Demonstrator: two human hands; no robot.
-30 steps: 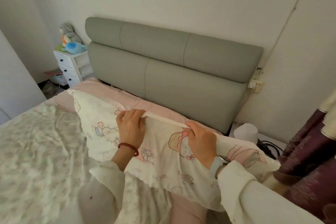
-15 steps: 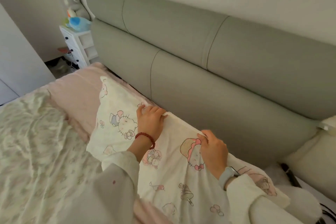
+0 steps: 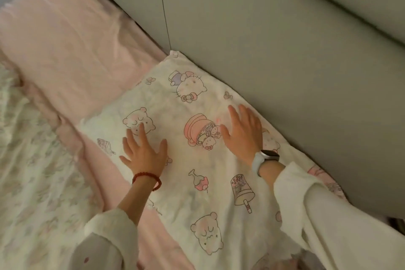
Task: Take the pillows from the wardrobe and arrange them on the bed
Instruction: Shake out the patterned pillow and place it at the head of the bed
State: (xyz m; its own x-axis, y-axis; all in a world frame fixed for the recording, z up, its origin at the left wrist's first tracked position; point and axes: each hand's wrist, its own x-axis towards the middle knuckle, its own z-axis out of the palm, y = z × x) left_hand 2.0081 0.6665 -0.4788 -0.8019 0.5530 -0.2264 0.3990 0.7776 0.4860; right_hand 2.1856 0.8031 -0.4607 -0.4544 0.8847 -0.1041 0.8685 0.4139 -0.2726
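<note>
Pillow [image 3: 197, 160] lies flat on the bed [image 3: 65, 39], its far edge against the headboard [image 3: 285, 50]; left hand [image 3: 143, 153] and right hand [image 3: 243, 136] press it, fingers spread apart, gripping nothing.

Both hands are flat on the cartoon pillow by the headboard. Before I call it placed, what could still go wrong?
1. The cream cartoon-print pillow overlaps the plain pink pillow at its near corner, so smoothing toward it may drag that one askew.
2. It lies at a slant to the grey padded headboard; pressing with the left hand and right hand open, without gripping, might leave it crooked.
</note>
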